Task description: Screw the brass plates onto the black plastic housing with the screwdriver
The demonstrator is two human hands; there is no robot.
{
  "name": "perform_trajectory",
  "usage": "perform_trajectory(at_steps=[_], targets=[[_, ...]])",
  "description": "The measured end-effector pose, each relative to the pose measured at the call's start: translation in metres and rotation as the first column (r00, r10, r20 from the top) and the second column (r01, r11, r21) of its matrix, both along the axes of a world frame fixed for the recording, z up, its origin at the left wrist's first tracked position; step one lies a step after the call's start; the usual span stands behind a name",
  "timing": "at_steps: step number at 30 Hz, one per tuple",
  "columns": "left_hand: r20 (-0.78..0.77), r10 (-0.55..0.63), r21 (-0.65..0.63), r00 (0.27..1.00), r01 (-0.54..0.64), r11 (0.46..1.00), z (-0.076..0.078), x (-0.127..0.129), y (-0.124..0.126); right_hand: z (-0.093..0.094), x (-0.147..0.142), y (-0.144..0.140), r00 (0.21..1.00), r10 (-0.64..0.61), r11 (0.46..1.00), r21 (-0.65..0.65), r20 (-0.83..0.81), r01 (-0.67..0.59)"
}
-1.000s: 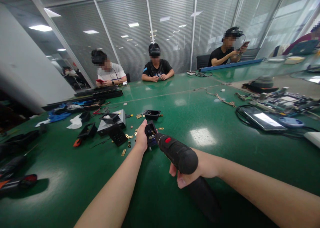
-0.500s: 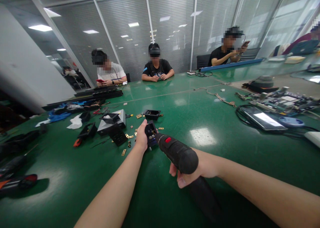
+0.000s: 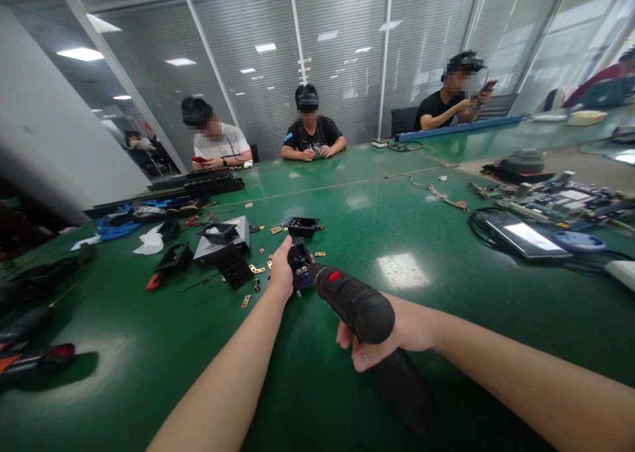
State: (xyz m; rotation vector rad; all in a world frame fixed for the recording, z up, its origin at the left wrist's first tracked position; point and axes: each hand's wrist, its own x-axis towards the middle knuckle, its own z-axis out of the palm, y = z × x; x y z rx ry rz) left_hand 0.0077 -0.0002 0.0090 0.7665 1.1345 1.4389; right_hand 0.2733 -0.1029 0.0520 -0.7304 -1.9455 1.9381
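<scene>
Near the middle of the green table, my left hand [image 3: 282, 270] is closed around the side of a small black plastic box [image 3: 299, 257] with brass-coloured parts inside. My right hand [image 3: 372, 349] grips a black cordless screwdriver [image 3: 354, 303] with a red switch on top. The tool's front end points at the inside of the box; whether its tip touches anything is hidden. Several brass plates [image 3: 246, 301] and small brass pieces [image 3: 256, 284] lie left of the box. Just beyond it stands another black box [image 3: 301, 226].
To the left are a grey box [image 3: 243, 240] with black parts on it, an open black case [image 3: 174, 258] and an orange-and-black tool [image 3: 37, 362]. A phone-like device [image 3: 520, 235] and circuit boards [image 3: 570, 197] lie at right. Several people [image 3: 312, 131] sit across the table.
Almost nothing differs. Both hands, the box and the screwdriver hold practically the same positions.
</scene>
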Motion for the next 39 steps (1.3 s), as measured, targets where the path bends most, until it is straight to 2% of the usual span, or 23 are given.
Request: perform_trajectory(at_steps=[39], targets=[[-0.002,-0.016,0.013,1.0,0.016,1.0,-0.0045,-0.0032,0.0033,0.0004,-0.0014,0.0005,1.0,-0.009,1.0,-0.006,-0.003,0.009]])
